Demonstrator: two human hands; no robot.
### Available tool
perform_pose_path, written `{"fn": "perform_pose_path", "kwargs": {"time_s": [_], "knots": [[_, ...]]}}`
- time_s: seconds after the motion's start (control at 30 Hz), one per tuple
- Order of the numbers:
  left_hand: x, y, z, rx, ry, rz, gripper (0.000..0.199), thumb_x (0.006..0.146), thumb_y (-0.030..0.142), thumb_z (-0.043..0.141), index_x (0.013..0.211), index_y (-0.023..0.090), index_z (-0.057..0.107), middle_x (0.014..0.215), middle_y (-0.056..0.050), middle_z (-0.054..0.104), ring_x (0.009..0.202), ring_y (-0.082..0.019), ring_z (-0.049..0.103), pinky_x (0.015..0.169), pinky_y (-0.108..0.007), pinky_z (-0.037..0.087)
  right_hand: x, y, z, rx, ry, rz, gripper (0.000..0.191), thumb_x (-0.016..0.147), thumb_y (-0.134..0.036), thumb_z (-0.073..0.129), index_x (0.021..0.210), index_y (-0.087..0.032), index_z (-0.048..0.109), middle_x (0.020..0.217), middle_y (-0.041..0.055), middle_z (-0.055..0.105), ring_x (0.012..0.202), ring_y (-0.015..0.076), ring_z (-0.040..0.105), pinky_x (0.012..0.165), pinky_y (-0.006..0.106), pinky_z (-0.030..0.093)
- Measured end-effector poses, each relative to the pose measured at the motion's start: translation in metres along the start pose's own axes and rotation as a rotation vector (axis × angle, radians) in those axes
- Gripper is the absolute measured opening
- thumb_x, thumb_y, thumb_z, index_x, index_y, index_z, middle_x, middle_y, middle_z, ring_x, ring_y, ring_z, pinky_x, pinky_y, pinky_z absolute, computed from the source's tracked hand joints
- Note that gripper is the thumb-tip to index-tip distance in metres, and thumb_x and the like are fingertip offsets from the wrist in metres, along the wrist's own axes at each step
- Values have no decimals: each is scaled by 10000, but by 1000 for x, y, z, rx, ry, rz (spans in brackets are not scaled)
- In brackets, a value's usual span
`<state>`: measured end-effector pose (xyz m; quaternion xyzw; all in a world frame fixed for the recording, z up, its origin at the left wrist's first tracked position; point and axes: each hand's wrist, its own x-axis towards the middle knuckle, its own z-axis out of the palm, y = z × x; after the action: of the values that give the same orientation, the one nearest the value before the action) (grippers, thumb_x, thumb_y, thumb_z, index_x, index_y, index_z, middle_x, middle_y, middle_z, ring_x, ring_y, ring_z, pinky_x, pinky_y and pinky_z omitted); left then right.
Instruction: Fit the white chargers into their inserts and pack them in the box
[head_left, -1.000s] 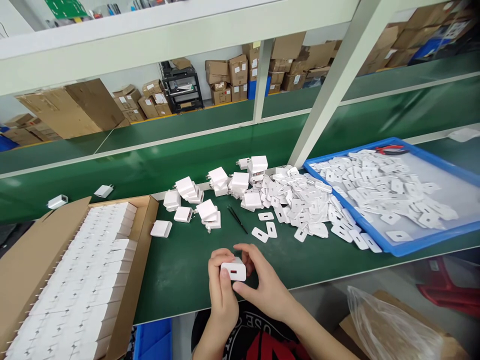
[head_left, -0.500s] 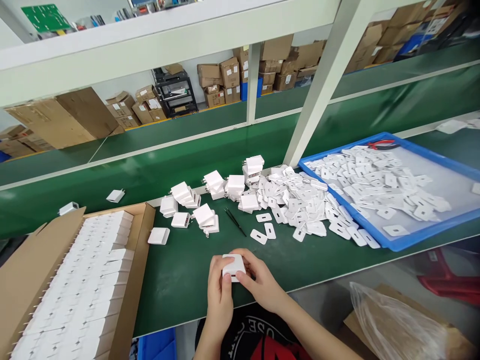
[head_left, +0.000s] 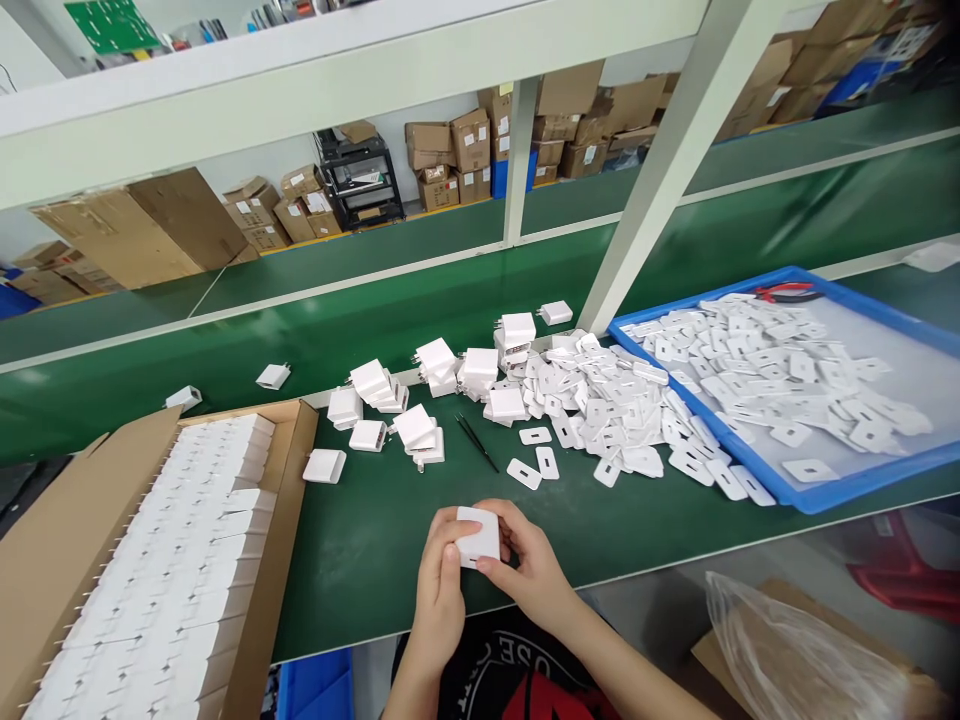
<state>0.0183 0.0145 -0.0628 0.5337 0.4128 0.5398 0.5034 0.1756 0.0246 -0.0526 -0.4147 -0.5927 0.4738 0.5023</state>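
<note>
A white charger [head_left: 480, 536] is held between both hands over the near edge of the green bench. My left hand [head_left: 441, 572] grips its left side, with a finger across the top face and the thumb at the near edge. My right hand [head_left: 529, 570] closes on the right side, thumb near a small dark slot. Beyond the hands lie black tweezers [head_left: 477, 443] and a few loose white cover plates [head_left: 524, 474]. Several more white chargers [head_left: 415, 427] stand in small stacks behind them.
On the left, an open cardboard box [head_left: 289, 500] holds rows of white chargers. To the right, a heap of cover plates [head_left: 600, 400] borders a blue tray [head_left: 814, 496] with more plates and red-handled pliers [head_left: 789, 292]. A slanted frame post [head_left: 652, 190] rises behind the heap.
The charger has turned slightly in my hands, its top face now tilted more toward the camera. Both hands still hold it. The whole view has shifted a little.
</note>
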Motion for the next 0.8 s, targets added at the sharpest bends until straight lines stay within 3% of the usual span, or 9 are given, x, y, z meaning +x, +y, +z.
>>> {"fn": "perform_pose_path", "kwargs": {"time_s": [0.13,0.2,0.3,0.4,0.47,0.57,0.63,0.7,0.8], "knots": [[0,6,7,-359,87,-276,525,1039,614,472,1417,275,606,1366,-139,658,1201,-299,664,987,-451,563,0,-3,-4,-16,27,-103,669,869,-771,662,1276,-240,672,999,57,635,729,173,504,635,291,443],[-3,13,10,-459,49,-385,574,1038,625,470,1472,265,574,1395,-146,656,1211,-301,667,1034,-475,547,0,-3,-5,-64,11,-140,713,859,-819,628,1294,-257,690,993,58,612,760,190,524,650,303,463],[-12,24,10,-553,-59,-406,599,1016,633,522,1464,244,599,1307,-155,700,1151,-304,691,1028,-491,544,-2,-6,-5,-115,-66,-147,718,874,-823,601,1346,-289,689,941,34,532,809,210,554,688,323,505],[-27,37,-7,-545,-85,-407,646,971,612,626,1517,281,534,1190,-145,739,1054,-308,732,962,-488,564,-5,-9,-9,-186,-193,-169,681,924,-748,611,1449,-313,619,993,37,531,878,222,592,766,352,543],[-32,51,-31,-359,-38,-361,612,921,549,731,1451,283,578,1197,-141,739,1051,-315,740,934,-460,576,-5,-10,-19,-275,-195,-217,600,1000,-636,570,1503,-309,551,1044,53,570,923,233,610,809,369,544],[-22,80,-85,130,179,-159,492,899,495,761,1304,243,639,1194,-141,737,1065,-317,728,888,-420,595,-1,-4,-45,-521,38,-250,376,1066,-423,512,1404,-274,584,1016,62,606,930,246,616,834,390,527],[2,101,-127,501,333,-41,423,927,512,696,1247,238,653,1198,-124,720,1098,-315,692,916,-436,588,4,5,-63,-728,193,-231,287,1056,-374,531,1298,-255,627,1018,79,619,943,268,624,820,402,526],[34,116,-167,899,435,56,369,948,527,622,1159,231,682,1193,-121,675,1169,-338,624,951,-465,567,7,15,-76,-893,253,-213,303,1045,-398,546,1287,-239,634,1065,109,627,965,296,633,783,411,534],[80,120,-212,1354,376,84,445,981,544,499,1224,208,660,1213,-151,593,1169,-352,586,946,-481,560,9,24,-81,-1025,225,-222,391,1057,-419,513,1376,-210,596,1110,140,622,968,312,643,757,421,546]]}}
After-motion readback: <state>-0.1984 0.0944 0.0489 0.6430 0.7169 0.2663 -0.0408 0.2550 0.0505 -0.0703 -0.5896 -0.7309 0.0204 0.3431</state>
